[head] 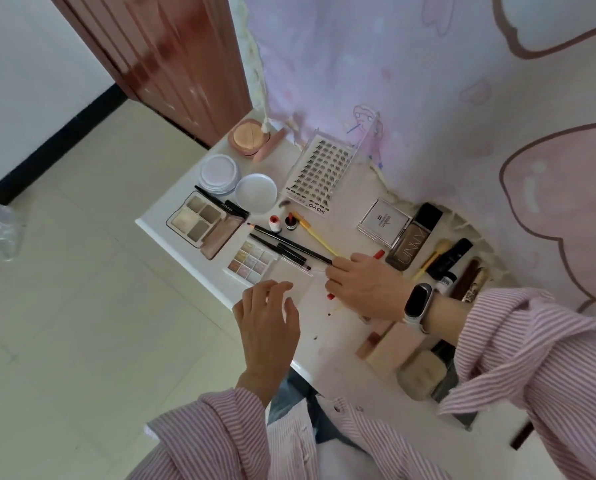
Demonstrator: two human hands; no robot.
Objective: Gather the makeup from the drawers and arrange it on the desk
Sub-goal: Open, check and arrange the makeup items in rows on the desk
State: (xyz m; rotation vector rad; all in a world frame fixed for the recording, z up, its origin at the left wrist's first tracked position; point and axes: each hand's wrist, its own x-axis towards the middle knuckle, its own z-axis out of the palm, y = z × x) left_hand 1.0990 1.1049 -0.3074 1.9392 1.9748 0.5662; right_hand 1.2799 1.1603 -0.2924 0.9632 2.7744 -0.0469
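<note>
Makeup lies spread over the white desk (319, 327). My right hand (362, 289) is curled round a thin red pencil (379, 253), whose ends stick out on both sides of the hand. Its fingertips touch the near ends of a yellow pencil (319, 239) and a long black pencil (289, 242). My left hand (269, 317) hovers with relaxed fingers and holds nothing, just in front of a small multi-colour palette (251, 263). An open brown eyeshadow palette (199, 221) lies at the desk's left edge.
At the back are a lash tray (319, 171), two round jars (218, 173), a pink compact (250, 136) and a white square compact (383, 220). A foundation bottle (414, 237), a brush and tubes lie right. Pink boxes (390, 348) sit under my right wrist. A brown door (172, 64) stands left.
</note>
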